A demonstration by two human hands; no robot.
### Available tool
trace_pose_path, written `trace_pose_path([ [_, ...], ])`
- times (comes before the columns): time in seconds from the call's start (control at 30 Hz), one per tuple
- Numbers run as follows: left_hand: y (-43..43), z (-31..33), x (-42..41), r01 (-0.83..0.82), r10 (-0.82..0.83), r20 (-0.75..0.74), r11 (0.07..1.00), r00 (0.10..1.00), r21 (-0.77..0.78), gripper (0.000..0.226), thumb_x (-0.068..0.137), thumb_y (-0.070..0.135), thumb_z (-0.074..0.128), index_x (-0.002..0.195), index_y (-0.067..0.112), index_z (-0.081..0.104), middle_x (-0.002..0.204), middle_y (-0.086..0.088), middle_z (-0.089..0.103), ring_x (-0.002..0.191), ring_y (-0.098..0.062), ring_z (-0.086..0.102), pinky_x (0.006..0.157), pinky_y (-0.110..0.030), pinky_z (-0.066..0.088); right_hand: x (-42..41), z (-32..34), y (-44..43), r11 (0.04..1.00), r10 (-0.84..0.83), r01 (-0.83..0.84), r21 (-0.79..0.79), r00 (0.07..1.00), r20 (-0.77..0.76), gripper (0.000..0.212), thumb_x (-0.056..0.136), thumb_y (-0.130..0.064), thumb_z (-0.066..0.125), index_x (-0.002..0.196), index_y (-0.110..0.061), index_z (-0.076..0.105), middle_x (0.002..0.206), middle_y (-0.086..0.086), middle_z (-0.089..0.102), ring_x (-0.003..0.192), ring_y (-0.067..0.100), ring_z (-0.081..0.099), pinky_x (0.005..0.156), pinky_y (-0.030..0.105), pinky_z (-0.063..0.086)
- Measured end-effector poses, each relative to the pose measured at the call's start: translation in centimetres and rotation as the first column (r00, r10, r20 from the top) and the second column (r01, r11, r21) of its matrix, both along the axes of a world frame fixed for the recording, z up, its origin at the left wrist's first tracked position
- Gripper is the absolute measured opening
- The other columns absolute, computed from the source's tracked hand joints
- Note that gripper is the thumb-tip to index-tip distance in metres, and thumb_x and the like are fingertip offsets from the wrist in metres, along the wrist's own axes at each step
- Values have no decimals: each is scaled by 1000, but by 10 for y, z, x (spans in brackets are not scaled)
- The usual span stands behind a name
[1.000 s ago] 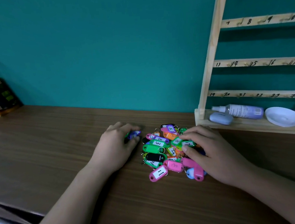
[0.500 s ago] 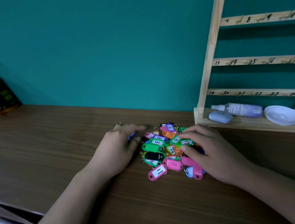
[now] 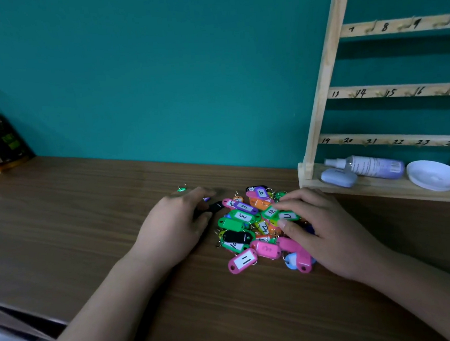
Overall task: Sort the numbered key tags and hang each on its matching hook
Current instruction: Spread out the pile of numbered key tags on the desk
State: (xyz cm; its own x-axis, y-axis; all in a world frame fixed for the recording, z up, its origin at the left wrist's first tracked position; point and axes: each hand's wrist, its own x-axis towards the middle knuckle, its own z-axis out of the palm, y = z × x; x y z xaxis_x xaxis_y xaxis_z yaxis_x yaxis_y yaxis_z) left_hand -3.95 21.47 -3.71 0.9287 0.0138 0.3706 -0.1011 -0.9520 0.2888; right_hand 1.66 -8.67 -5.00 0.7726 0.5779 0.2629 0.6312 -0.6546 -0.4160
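Pile of key tags [image 3: 249,223] is heaped on the wooden table [image 3: 88,224], between the two hands, just in front of the wooden rack [image 3: 321,109]. Numbers are inked along the rack's rails [image 3: 400,92]; the hooks themselves are small and blurred.

Left hand [image 3: 173,228]: laid palm down, fingers fairly straight but blurred. A black tag [image 3: 215,207] is touched at the thumb side, and a green tag [image 3: 181,189] peeks out beyond the fingertips. No closed grip is made out.

Right hand [image 3: 328,229]: fingers spread and lightly arched, with the tips rested on the right of the pile near the tag marked 17 [image 3: 288,215]. Nothing is gripped.

Handling, as judged:
- The tags are taken to be light, stiff plastic, each with a thin wire ring.
- Smooth faces are likely to slide on the table under a fingertip, so they are easily spread.
- Rings are expected to snag one another in the heap, and a lifted tag may drag neighbours.
- Hold is best taken on the long edges of the plastic body, thumb against forefinger, with the ring left free for the hook.
- The pink tag marked 11 [image 3: 243,260] lies loose at the near edge and is easily reached.
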Motion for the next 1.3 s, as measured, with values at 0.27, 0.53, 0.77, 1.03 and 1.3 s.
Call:
trace_pose_path([
  [0.27,-5,1,10,-21,21,-4,1000,1000,-11,40,88,41,79,126,40,66,104,16,77,101,-12,71,82,-33,58,-25,7,37,992,119,-125,16,974,194,37,105,-49,58,135,-30,70,123,-21,61,120,2,51,104,32,42],
  [0.53,-4,1,9,-62,62,13,998,998,27,44,84,39,77,126,41,64,94,16,77,94,-16,73,78,-35,60,-35,5,65,993,121,-119,-23,973,198,39,101,-56,56,130,-33,70,119,-23,56,118,0,47,102,27,41],
  [0.77,2,1,6,-98,99,7,991,995,-87,39,85,31,75,123,39,67,93,18,78,94,-13,72,81,-33,59,-31,4,63,997,81,-76,-33,979,188,31,101,-55,58,122,-35,70,113,-23,61,111,0,51,98,28,41],
  [1.03,14,2,3,-109,110,-8,976,994,-187,40,82,18,77,116,37,69,103,18,72,89,-6,68,78,-26,53,-30,7,60,994,65,-77,72,985,160,35,97,-37,66,132,-32,68,104,-22,67,103,-2,59,95,31,49],
  [1.3,-3,22,-18,123,-112,72,977,991,-172,27,85,15,79,102,34,75,97,16,68,92,-4,65,85,-25,51,-28,11,56,993,69,-81,91,989,132,29,98,-31,64,125,-27,70,106,-19,68,102,-3,59,92,24,47],
])
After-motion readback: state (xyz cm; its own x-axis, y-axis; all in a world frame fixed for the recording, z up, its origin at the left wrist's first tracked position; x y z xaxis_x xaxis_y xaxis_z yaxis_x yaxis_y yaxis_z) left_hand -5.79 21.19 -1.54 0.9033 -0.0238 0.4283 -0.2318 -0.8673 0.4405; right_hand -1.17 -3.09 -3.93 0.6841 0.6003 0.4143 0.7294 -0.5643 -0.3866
